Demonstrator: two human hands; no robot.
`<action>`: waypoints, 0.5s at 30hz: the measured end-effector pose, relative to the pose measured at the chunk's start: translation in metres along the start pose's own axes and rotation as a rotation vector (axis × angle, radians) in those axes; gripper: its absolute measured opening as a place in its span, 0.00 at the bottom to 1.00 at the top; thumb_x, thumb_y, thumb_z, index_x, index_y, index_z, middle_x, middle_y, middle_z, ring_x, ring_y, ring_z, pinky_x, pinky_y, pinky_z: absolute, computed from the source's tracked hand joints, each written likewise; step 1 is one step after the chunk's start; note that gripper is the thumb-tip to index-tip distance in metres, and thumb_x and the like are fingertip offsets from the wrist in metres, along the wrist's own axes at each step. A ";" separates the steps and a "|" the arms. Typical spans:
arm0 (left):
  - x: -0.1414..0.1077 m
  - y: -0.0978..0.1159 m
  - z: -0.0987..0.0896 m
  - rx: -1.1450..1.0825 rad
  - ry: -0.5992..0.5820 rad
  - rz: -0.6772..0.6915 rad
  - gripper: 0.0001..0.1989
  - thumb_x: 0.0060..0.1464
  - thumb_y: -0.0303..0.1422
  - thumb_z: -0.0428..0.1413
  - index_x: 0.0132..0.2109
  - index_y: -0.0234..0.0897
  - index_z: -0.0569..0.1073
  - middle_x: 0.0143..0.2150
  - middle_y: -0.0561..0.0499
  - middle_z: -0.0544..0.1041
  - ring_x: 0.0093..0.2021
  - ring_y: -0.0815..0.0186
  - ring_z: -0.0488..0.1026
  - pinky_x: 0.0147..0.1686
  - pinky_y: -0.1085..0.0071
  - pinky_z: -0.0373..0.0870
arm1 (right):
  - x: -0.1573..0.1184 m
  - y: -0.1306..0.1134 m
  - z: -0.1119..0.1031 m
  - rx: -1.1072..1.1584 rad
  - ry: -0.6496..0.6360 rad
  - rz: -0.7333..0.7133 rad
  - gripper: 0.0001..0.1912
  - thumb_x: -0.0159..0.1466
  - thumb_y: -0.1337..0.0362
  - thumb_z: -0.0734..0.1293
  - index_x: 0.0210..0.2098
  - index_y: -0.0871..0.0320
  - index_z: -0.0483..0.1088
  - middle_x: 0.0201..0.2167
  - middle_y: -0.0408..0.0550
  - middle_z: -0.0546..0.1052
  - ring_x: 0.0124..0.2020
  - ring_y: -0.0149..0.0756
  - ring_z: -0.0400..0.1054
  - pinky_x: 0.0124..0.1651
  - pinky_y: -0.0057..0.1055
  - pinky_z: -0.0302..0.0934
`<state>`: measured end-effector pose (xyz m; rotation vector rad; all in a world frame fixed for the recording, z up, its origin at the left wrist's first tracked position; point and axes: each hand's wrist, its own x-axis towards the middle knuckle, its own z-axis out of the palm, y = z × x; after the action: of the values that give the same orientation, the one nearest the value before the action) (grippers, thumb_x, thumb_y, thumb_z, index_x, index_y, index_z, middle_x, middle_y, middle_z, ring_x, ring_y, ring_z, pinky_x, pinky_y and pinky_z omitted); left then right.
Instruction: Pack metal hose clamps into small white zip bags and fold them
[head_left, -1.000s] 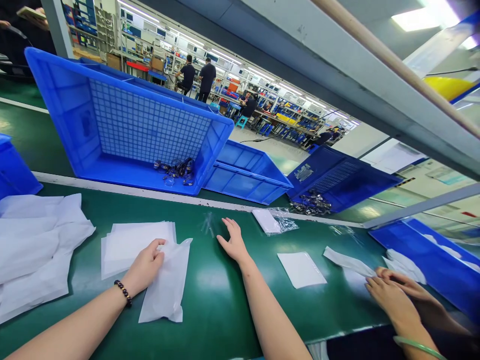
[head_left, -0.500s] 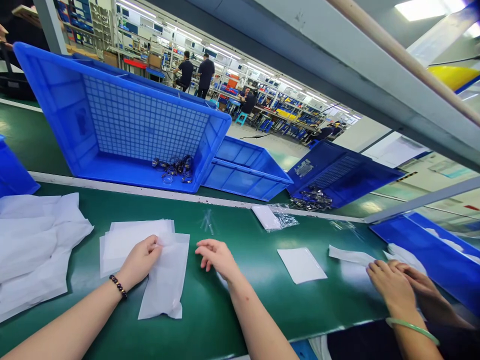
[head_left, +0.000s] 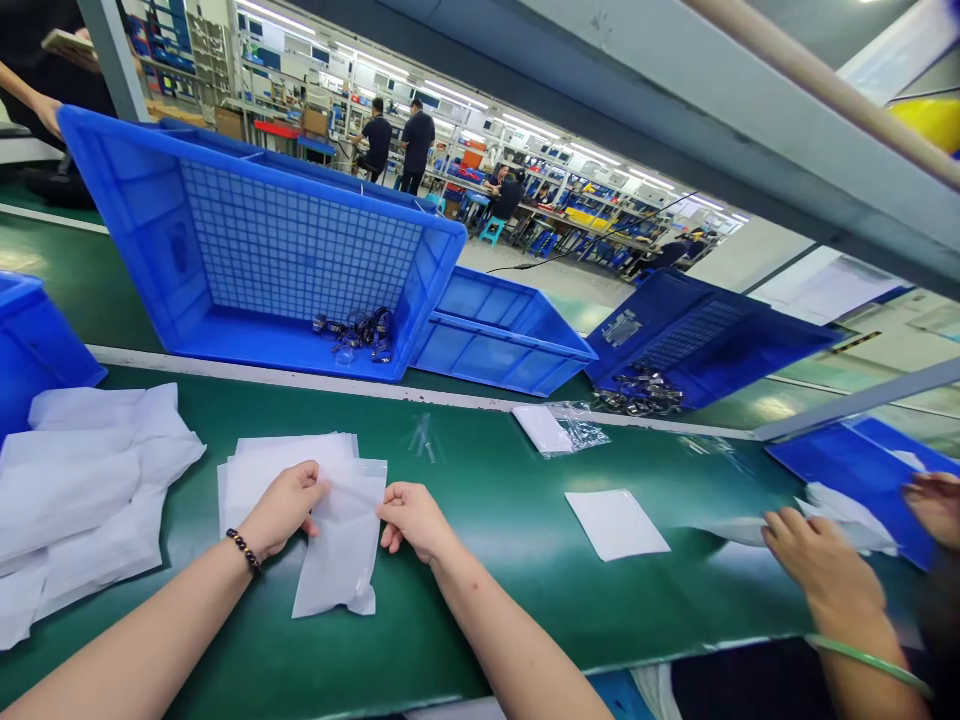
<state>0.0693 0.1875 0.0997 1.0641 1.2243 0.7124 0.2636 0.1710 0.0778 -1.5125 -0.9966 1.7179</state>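
Note:
A translucent white pouch (head_left: 337,560) stands slightly tilted over the green work surface, with a small bulge at its lower right corner. Thumb and fingers of my left hand (head_left: 279,512) pinch its upper left side. My right hand (head_left: 417,522) grips the opposite edge near the top. Behind my left hand lies a stack of flat white pouches (head_left: 251,470), partly covered by it. To the left, a heap of white pouches (head_left: 82,490) rests on the surface. What the held pouch contains cannot be made out.
A tilted blue crate (head_left: 300,225) holds small dark metallic pieces (head_left: 364,333). Smaller blue bins (head_left: 510,345) stand beside it. Clear plastic strips (head_left: 426,438), a bagged white packet (head_left: 544,428) and a white sheet (head_left: 616,524) lie rightward. A co-worker's hand (head_left: 821,560) handles white pouches at right.
My right hand has moved left and closed on the pouch's right edge. The co-worker's hands at right have separated. Another person's hand now touches the large crate's left rim.

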 end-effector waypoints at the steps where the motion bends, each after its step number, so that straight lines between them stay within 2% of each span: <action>1: -0.002 0.002 0.000 -0.038 -0.007 -0.020 0.16 0.42 0.42 0.56 0.26 0.37 0.58 0.21 0.61 0.58 0.19 0.75 0.59 0.18 0.76 0.67 | -0.001 -0.002 -0.001 0.021 0.003 0.007 0.11 0.45 0.64 0.69 0.23 0.60 0.62 0.10 0.38 0.68 0.13 0.30 0.67 0.11 0.19 0.57; 3: -0.006 0.007 0.000 -0.101 -0.014 -0.052 0.16 0.42 0.41 0.57 0.27 0.36 0.60 0.23 0.59 0.60 0.24 0.74 0.62 0.27 0.70 0.73 | -0.005 -0.006 -0.001 0.063 -0.002 0.017 0.12 0.47 0.63 0.69 0.25 0.60 0.62 0.12 0.40 0.69 0.16 0.33 0.70 0.15 0.21 0.62; 6: -0.011 0.014 0.001 -0.127 -0.035 -0.076 0.15 0.42 0.41 0.58 0.30 0.35 0.64 0.28 0.56 0.65 0.28 0.72 0.66 0.35 0.65 0.73 | -0.009 -0.011 0.000 0.130 -0.020 0.008 0.14 0.47 0.62 0.70 0.26 0.60 0.61 0.16 0.41 0.71 0.22 0.35 0.73 0.20 0.23 0.66; 9: -0.016 0.018 0.002 -0.094 -0.066 -0.056 0.15 0.43 0.41 0.58 0.34 0.35 0.67 0.34 0.51 0.69 0.36 0.67 0.70 0.40 0.65 0.71 | -0.013 -0.012 0.003 0.177 -0.023 -0.012 0.17 0.44 0.62 0.73 0.25 0.61 0.61 0.17 0.42 0.70 0.25 0.37 0.73 0.22 0.24 0.67; 12: -0.023 0.019 0.000 -0.035 -0.102 -0.011 0.16 0.45 0.41 0.56 0.37 0.35 0.68 0.39 0.48 0.72 0.43 0.63 0.70 0.44 0.65 0.69 | -0.016 -0.010 0.005 0.180 -0.028 -0.056 0.17 0.42 0.62 0.74 0.24 0.62 0.63 0.19 0.44 0.72 0.29 0.37 0.73 0.26 0.25 0.67; 15: -0.032 0.016 -0.005 0.049 -0.160 0.068 0.14 0.48 0.40 0.54 0.39 0.35 0.68 0.40 0.48 0.73 0.45 0.61 0.69 0.45 0.64 0.67 | -0.021 -0.004 0.003 0.210 -0.065 -0.133 0.16 0.42 0.62 0.74 0.25 0.62 0.64 0.24 0.46 0.74 0.32 0.36 0.73 0.33 0.28 0.67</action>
<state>0.0586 0.1662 0.1272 1.1852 1.0773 0.6393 0.2634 0.1551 0.0917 -1.2372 -0.8976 1.7269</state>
